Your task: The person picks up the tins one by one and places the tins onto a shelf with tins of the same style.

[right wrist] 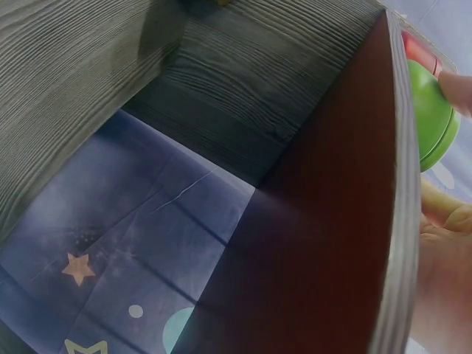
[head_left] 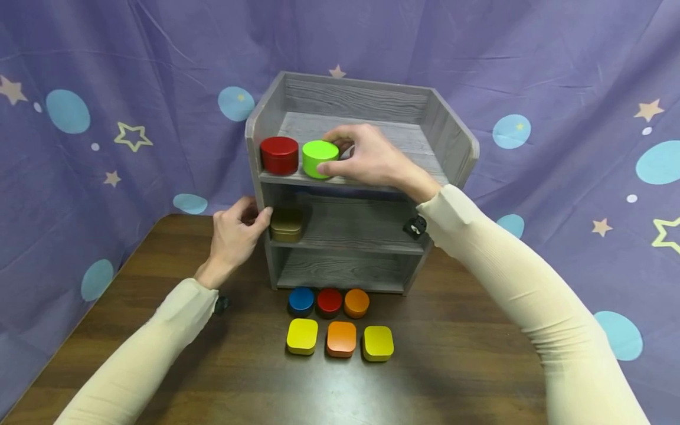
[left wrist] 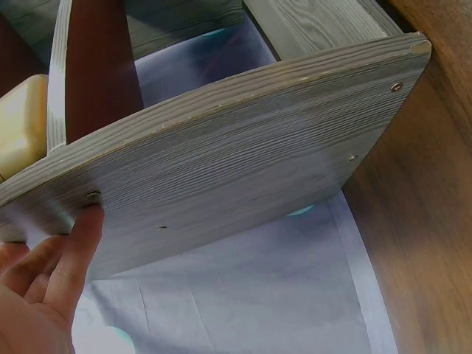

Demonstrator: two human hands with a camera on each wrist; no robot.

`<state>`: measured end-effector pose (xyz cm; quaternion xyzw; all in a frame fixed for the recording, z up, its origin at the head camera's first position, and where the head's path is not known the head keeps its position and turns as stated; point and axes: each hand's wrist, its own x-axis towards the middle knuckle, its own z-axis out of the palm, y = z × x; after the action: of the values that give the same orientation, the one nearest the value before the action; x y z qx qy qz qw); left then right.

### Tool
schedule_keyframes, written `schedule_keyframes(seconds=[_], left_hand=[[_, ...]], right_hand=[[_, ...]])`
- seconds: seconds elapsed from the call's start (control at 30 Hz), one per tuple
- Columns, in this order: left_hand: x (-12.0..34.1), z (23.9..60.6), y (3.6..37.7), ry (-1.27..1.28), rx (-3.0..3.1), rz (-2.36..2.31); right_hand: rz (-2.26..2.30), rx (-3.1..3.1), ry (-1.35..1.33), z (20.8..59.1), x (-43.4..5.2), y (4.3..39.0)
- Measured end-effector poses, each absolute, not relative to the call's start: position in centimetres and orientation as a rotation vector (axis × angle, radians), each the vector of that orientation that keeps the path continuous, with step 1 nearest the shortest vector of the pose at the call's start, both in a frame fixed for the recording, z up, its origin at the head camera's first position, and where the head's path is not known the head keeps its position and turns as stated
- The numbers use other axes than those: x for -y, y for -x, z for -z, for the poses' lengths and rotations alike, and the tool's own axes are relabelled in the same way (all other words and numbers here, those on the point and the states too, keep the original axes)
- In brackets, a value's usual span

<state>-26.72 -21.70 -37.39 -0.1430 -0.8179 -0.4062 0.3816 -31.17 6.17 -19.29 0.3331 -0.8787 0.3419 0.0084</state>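
Note:
A grey wooden shelf unit (head_left: 350,242) stands on the table. On its top shelf, my right hand (head_left: 372,154) pinches a round bright green tin (head_left: 320,158) between thumb and fingers. Just left of that tin sits a larger round red tin (head_left: 279,156). My left hand (head_left: 234,230) rests its fingertips against the outer face of the unit's left side panel (left wrist: 221,169), with the thumb at the front edge. Beside that thumb, a gold square tin (head_left: 287,225) stands at the left end of the middle shelf. In the right wrist view, the green tin (right wrist: 431,114) shows only partly.
Before the unit, a row of round tins holds a blue one (head_left: 301,301), a red one (head_left: 329,302) and an orange one (head_left: 356,303). Nearer lie square tins: yellow (head_left: 302,336), orange (head_left: 341,339), yellow (head_left: 378,342). A purple patterned curtain (head_left: 558,71) hangs behind.

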Motion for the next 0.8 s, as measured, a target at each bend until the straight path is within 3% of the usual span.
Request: schedule_keyframes(seconds=[0.8], left_hand=[[21.62, 37.39, 26.86, 0.37, 2.061, 1.068]], right_hand=[[-1.097, 2.711, -0.969, 19.55, -6.93, 30.47]])
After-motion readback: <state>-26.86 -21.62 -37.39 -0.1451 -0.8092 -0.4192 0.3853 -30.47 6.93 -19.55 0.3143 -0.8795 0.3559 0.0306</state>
